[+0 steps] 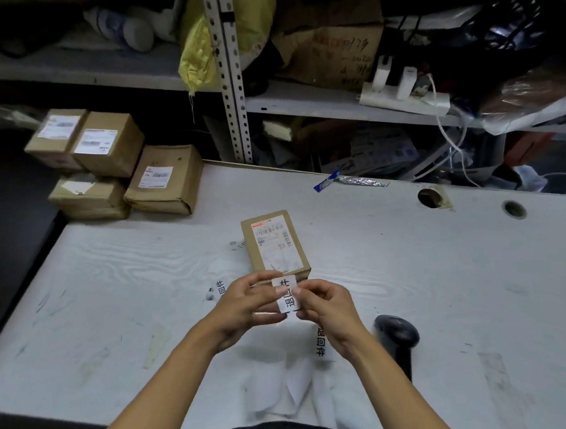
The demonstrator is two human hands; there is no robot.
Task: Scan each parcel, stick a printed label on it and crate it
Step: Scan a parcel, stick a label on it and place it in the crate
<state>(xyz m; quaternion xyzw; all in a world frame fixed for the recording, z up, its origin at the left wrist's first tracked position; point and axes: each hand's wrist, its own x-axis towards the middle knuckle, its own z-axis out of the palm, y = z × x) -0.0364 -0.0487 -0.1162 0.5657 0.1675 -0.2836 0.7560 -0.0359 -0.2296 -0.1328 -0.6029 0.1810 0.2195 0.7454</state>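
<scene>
A small brown parcel (275, 245) with a shipping label on top lies on the white table (449, 286), just beyond my hands. Between both hands is a white printed label (286, 295) with black characters. My left hand (248, 305) pinches its left side and my right hand (322, 304) pinches its right edge, both held a little above the table in front of the parcel. A black handheld scanner (398, 337) lies on the table to the right of my right wrist. A strip of more printed labels (322, 341) lies under my right wrist.
Several brown labelled boxes (111, 160) are stacked at the table's far left corner. Metal shelving (230, 73) with bags, a cardboard box and cables stands behind the table. A blue and silver wrapper (350, 180) lies near the back edge. Two round holes (429, 197) pierce the tabletop at the right.
</scene>
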